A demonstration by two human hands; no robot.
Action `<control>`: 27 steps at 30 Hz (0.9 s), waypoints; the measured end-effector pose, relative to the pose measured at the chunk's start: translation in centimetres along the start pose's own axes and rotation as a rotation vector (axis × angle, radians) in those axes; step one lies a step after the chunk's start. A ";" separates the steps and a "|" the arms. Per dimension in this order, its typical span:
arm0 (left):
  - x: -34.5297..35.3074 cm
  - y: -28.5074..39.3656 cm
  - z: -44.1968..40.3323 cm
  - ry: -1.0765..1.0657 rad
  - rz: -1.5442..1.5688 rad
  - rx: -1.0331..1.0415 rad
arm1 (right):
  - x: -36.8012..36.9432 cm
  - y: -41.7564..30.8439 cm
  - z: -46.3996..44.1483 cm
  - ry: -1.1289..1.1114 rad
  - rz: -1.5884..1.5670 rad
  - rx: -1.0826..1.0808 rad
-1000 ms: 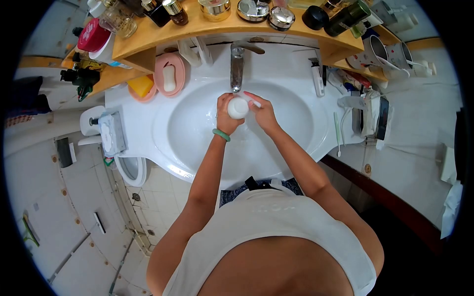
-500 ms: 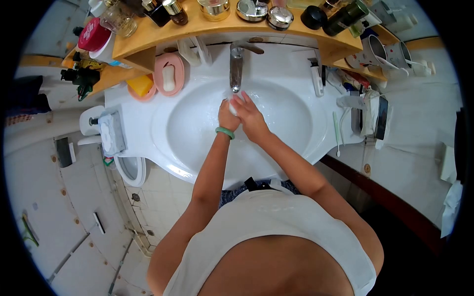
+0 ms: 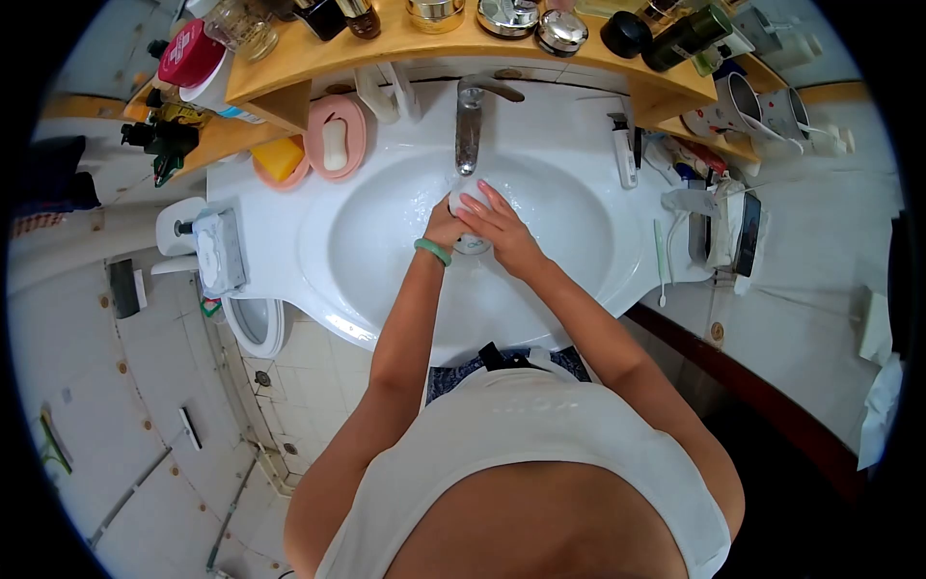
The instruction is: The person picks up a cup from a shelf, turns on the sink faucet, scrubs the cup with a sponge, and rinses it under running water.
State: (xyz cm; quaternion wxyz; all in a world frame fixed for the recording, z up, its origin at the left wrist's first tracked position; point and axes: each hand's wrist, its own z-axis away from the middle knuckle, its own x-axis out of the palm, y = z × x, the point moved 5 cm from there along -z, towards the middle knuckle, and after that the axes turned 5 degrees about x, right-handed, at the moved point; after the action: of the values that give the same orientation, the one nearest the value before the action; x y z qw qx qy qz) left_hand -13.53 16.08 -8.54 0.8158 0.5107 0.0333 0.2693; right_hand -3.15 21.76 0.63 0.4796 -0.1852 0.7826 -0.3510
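Note:
Below the chrome faucet (image 3: 468,135), my left hand (image 3: 444,227) is wrapped around the side of a white rounded object (image 3: 461,198); its kind I cannot make out. A green bangle (image 3: 432,252) circles my left wrist. My right hand (image 3: 506,236) lies against the same object, its fingers stretched out across it. Part of the object is hidden by my fingers. Just under my hands a round, pale, patterned patch shows; whether it belongs to the object or the drain I cannot tell. Water splashes in the white sink (image 3: 371,251) around my hands.
At the left are a pink soap dish (image 3: 355,145) with white soap (image 3: 335,145) and a yellow bar (image 3: 278,159). A wooden shelf (image 3: 405,48) with several jars and bottles spans the back. A toothbrush (image 3: 660,261) and a white trimmer-like tool (image 3: 622,154) lie right.
My hands have parted slightly, and more of the white object shows between them. My right hand has shifted a little to the right. The patterned patch beneath them has come into view.

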 end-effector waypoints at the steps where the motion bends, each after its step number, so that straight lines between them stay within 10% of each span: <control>1: 0.2 -0.1 0.3 0.023 0.302 0.038 | -0.2 0.3 0.5 -0.001 0.001 0.001; 7: 1.0 -0.8 0.3 -0.102 0.459 0.074 | 0.2 1.4 2.0 0.008 -0.101 0.100; 15: -0.4 -0.5 0.6 0.043 0.299 0.119 | 2.1 5.7 1.4 0.077 -0.698 0.828; 27: -1.3 -1.1 -0.4 0.378 0.117 0.188 | 1.9 0.2 -0.4 0.178 -0.138 0.460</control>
State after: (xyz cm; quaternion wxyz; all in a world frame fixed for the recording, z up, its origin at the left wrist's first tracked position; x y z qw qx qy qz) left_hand -14.28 15.42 -9.93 0.7268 0.5260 0.1809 0.4030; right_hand -4.35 20.81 -0.56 0.4131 -0.0926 0.7067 -0.5668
